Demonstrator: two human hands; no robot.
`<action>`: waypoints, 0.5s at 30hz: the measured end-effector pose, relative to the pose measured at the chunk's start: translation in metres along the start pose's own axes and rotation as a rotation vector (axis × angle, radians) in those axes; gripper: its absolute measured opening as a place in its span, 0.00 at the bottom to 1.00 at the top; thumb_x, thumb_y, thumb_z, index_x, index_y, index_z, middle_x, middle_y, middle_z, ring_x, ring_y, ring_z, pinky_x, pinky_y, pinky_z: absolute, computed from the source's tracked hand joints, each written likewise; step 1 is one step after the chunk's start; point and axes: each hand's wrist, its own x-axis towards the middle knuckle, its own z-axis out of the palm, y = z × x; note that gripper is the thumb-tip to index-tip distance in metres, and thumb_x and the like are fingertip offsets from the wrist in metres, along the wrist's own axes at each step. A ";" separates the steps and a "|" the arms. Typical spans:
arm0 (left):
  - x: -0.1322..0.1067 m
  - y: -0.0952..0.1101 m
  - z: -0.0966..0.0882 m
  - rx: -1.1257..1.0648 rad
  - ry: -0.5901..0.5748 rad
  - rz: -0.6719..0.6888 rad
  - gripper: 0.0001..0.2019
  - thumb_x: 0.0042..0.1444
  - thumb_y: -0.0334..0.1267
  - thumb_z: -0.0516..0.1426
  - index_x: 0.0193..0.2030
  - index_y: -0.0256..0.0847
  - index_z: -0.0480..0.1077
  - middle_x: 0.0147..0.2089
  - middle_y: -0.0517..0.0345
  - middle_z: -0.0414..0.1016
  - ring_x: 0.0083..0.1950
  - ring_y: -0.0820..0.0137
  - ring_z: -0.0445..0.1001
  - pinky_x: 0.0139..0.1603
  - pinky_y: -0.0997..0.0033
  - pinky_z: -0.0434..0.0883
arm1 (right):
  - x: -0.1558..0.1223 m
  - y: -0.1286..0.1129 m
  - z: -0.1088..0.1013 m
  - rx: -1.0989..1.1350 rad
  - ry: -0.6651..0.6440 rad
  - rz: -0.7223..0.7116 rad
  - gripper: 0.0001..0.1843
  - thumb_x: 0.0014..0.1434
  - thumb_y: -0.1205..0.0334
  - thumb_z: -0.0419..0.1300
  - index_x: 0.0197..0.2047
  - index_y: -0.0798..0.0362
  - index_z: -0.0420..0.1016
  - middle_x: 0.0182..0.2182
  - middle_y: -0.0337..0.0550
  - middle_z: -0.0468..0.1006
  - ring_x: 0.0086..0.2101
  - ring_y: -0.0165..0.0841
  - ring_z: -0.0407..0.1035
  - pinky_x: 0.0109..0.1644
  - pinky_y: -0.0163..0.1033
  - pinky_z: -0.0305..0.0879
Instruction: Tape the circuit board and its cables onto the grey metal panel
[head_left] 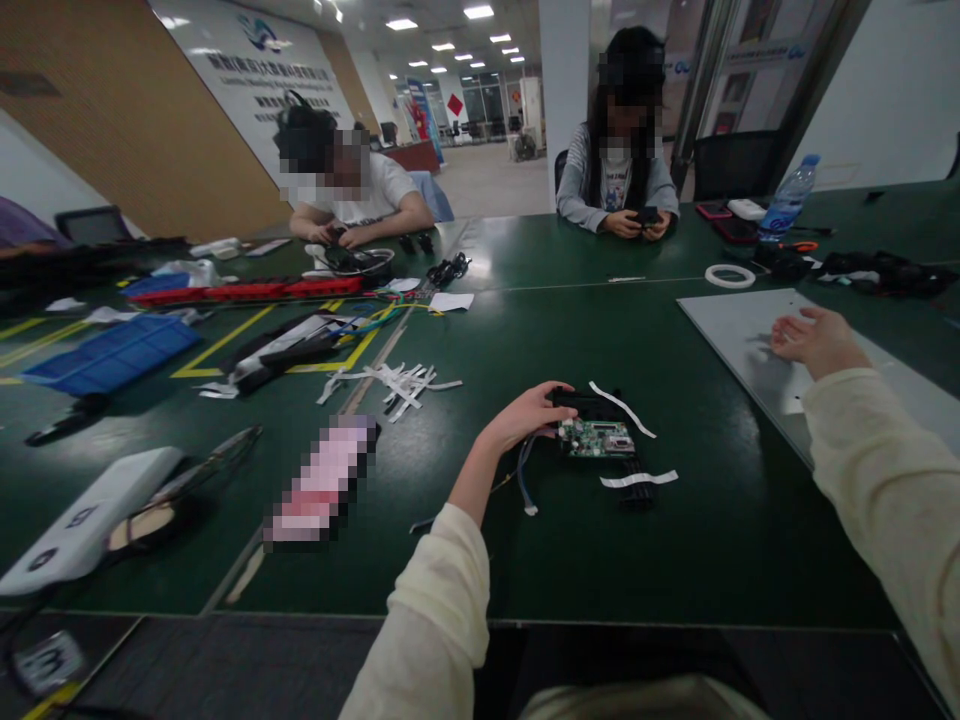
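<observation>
My left hand (529, 415) rests at the left end of a green circuit board (596, 438), its thumb and fingers closed around the edge. Black parts (589, 404) lie behind the board, and a black cable bundle (637, 490) sits in front of it. One white strip (624, 408) crosses the black parts; another strip (639, 481) lies over the bundle. Thin wires (525, 480) with a white plug trail to the left. My right hand (817, 342) hovers over a grey sheet (742, 330), fingers loosely curled and apart, with nothing visible in them.
Cut white strips (405, 385) lie in a pile, near a phone (322, 480). Further left are a white device (90, 520) and a blue tray (112, 355). A tape roll (730, 276) and water bottle (787, 200) stand right. Two people sit across the table.
</observation>
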 end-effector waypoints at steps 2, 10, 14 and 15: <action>0.000 0.000 0.000 0.001 0.005 0.003 0.26 0.51 0.42 0.62 0.58 0.42 0.64 0.38 0.55 0.72 0.34 0.73 0.71 0.31 0.75 0.70 | -0.003 -0.001 -0.001 0.119 -0.018 0.103 0.33 0.59 0.71 0.29 0.61 0.71 0.59 0.50 0.73 0.66 0.36 0.34 0.69 0.34 0.45 0.64; -0.002 0.002 0.001 -0.001 0.006 -0.004 0.26 0.51 0.42 0.62 0.57 0.42 0.64 0.38 0.55 0.72 0.34 0.74 0.71 0.31 0.75 0.69 | -0.033 -0.015 0.003 0.480 0.129 0.163 0.29 0.59 0.65 0.31 0.59 0.57 0.59 0.58 0.65 0.55 0.48 0.36 0.64 0.38 0.46 0.64; -0.001 0.001 0.001 -0.008 -0.001 0.007 0.25 0.51 0.41 0.62 0.57 0.44 0.64 0.37 0.57 0.72 0.33 0.75 0.71 0.30 0.77 0.69 | -0.054 -0.043 0.020 0.654 0.126 0.046 0.21 0.59 0.63 0.38 0.45 0.52 0.69 0.55 0.54 0.64 0.46 0.30 0.67 0.43 0.43 0.64; -0.001 0.002 0.001 -0.012 -0.005 0.008 0.25 0.52 0.40 0.62 0.57 0.44 0.64 0.38 0.56 0.72 0.33 0.75 0.71 0.30 0.77 0.69 | -0.064 -0.054 0.027 0.696 0.084 0.013 0.18 0.59 0.63 0.41 0.42 0.52 0.70 0.52 0.52 0.67 0.45 0.28 0.68 0.43 0.40 0.64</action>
